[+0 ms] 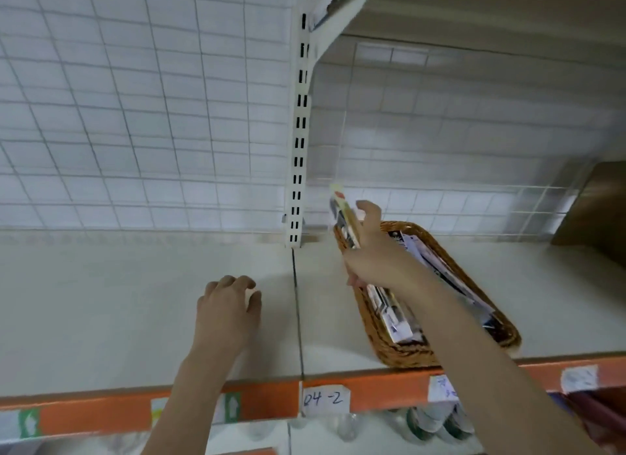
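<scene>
The left hand (230, 305) rests on the shelf (101, 302) with loosely curled fingers, holding nothing. Right of the slotted post (298, 149), the right hand (372, 254) grips a long flat packet (340, 207), which tilts upward over the far end of the wicker basket (406, 356). The basket sits on the shelf near its orange edge, with more packets (393, 312) lying inside. A brown box (596, 210) stands far right.

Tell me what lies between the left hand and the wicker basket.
Head view: only bare shelf lies between the left hand and the wicker basket, crossed by the dark seam where two shelf boards meet.
</scene>
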`<state>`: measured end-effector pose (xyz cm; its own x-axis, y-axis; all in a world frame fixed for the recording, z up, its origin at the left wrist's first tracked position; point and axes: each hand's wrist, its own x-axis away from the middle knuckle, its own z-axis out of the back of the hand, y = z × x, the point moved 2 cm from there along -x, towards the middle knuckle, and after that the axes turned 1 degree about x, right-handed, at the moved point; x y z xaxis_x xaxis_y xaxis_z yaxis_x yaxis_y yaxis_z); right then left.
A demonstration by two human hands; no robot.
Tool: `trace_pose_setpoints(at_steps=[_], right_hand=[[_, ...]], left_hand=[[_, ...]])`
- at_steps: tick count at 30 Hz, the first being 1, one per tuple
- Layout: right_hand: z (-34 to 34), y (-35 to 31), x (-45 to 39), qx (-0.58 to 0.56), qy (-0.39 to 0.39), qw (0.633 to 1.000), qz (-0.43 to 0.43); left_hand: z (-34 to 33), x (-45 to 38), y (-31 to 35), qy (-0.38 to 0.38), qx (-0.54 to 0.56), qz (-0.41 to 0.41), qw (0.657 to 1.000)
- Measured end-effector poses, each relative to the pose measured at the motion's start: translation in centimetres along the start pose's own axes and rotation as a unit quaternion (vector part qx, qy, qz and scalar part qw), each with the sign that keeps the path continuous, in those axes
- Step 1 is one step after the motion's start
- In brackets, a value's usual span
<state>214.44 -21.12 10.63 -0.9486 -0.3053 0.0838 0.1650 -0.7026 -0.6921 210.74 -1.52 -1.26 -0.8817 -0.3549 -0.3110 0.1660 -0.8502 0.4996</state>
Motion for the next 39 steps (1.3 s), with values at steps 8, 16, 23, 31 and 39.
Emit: trace_pose_setpoints(at_steps=[8,16,23,31,39], right_hand=[[7.4,8.4,0.1,-0.098,0.134,0.985,-0.039],[6.8,11.9,-1.3,0.009,0.086,0.996,-0.004],[3.7,12.6,-2.2,0.162,0.0,0.986,0.043],[3.4,12.8,-2.2,0.249,0.163,0.951,0.085],[5.8,11.4,-3.0,0.195,0.057,0.975,0.085]], left_hand=[[-4.4,1.1,5.8,-0.056,-0.058,0.0,0.997],[-4.9,1.8,5.8,-0.046,-0.084,0.006,0.995],[-4.6,2.3,5.9,-0.048,-0.108,-0.014,0.993],[-4.7,2.3,6.1,-0.049,-0.115,-0.017,0.992],[-4.7,2.4,5.9,-0.052,-0.119,-0.029,0.991]])
